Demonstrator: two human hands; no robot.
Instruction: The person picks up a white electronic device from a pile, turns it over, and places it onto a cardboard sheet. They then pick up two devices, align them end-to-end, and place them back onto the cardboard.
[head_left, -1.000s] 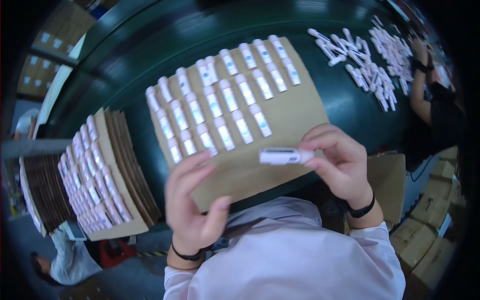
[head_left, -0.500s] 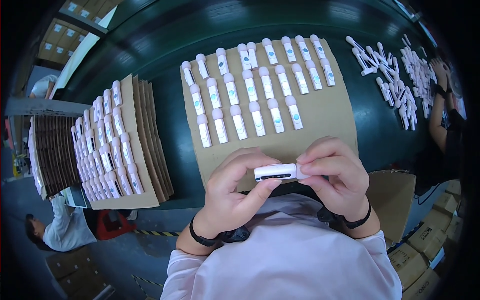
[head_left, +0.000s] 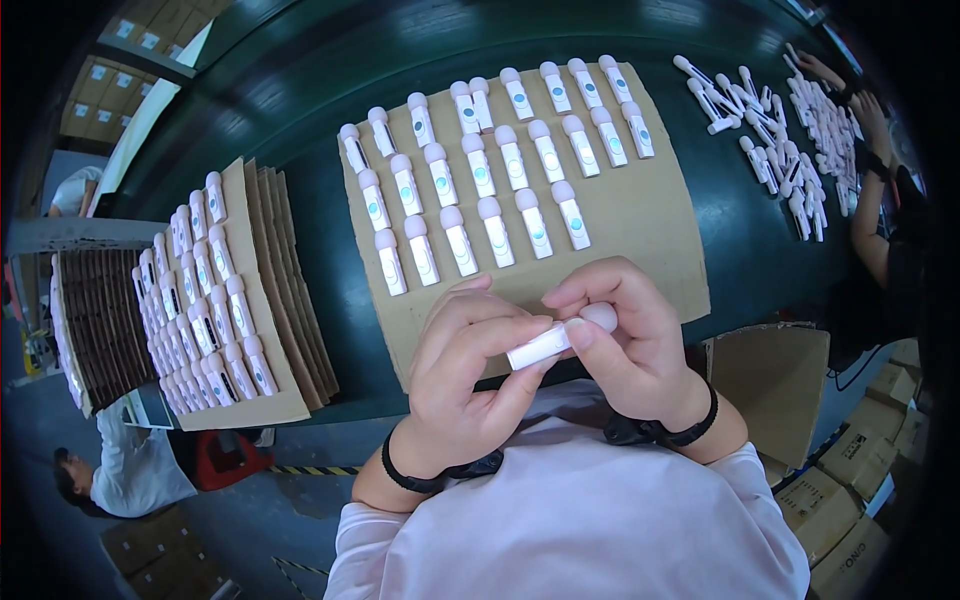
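Note:
Close to my body, both hands hold one white mini wand massager [head_left: 537,348] with a pale pink round head. My left hand [head_left: 465,365] pinches the plain body end between thumb and fingers. Near the head, my right hand [head_left: 630,345] grips it with the thumb lying across the neck. The side facing up is white, and the head end tilts up to the right. Beyond my hands, a flat cardboard sheet [head_left: 640,230] carries rows of similar massagers [head_left: 497,230], heads pointing away from me. Its third row ends partway across, with bare cardboard to the right.
Stacked cardboard sheets [head_left: 290,300] bearing more massagers stand on the left. Loose massagers [head_left: 765,130] lie heaped on the green table [head_left: 640,30] at the far right, beside a co-worker's hands [head_left: 872,120]. Cartons [head_left: 840,510] sit at lower right. Another person [head_left: 135,460] is at lower left.
The massager has been rolled so its dark-slotted side no longer shows, and its head end has tilted up. My right hand has shifted left, its thumb now over the neck.

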